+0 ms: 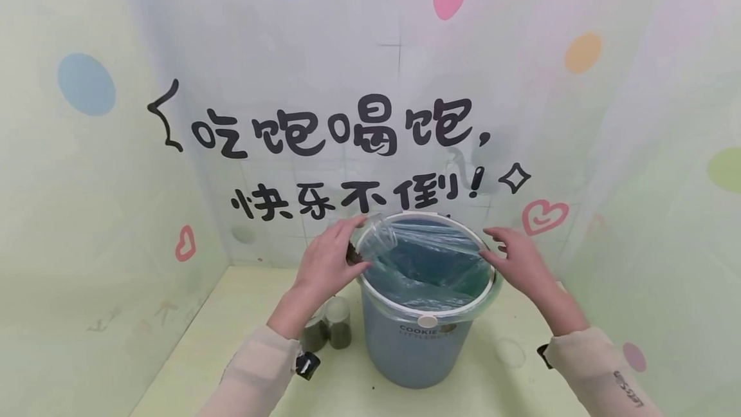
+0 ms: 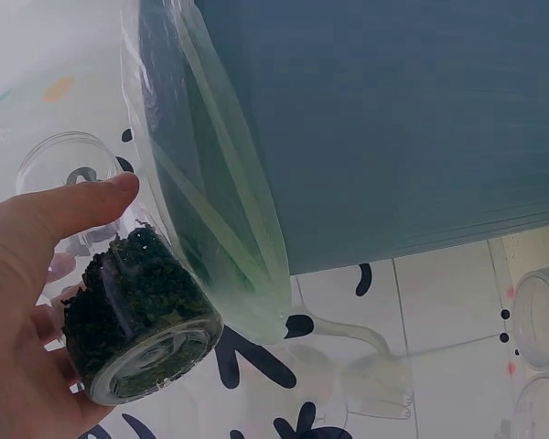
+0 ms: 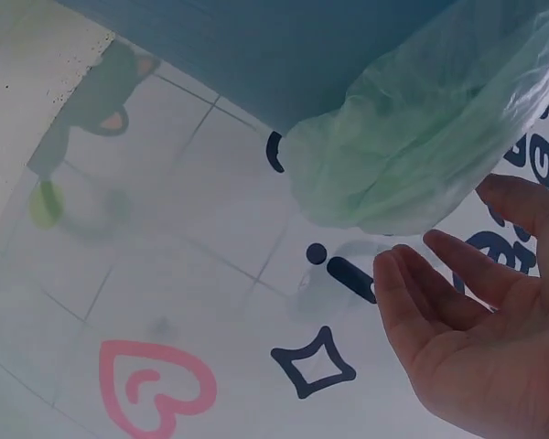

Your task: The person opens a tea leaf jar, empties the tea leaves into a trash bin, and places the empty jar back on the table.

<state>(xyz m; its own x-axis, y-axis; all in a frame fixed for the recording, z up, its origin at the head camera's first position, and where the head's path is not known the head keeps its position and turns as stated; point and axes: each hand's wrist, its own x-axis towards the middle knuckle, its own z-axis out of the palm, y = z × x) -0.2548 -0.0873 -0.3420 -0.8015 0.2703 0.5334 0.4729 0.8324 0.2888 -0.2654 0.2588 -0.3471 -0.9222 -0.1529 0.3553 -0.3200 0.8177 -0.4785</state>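
Observation:
My left hand (image 1: 329, 261) grips a clear jar (image 2: 151, 315) by its side, tipped with its mouth toward the inside of the blue trash bin (image 1: 413, 352). Dark dried leaves (image 2: 133, 283) lie heaped toward the base of the jar in the left wrist view. A thin green trash bag (image 1: 405, 285) lines the bin and folds over its white rim (image 1: 427, 309). On the opposite side, my right hand (image 1: 521, 261) is at the rim, its fingers loosely bent beside the bag. Whether those fingertips touch the rim or bag I cannot tell.
Two lidded jars (image 1: 339, 324) with dark contents stand on the pale yellow table (image 1: 231, 340), left of the bin. Behind the bin rises a printed wall covering (image 1: 347, 50) with black lettering. Similar sheets enclose the left and right sides.

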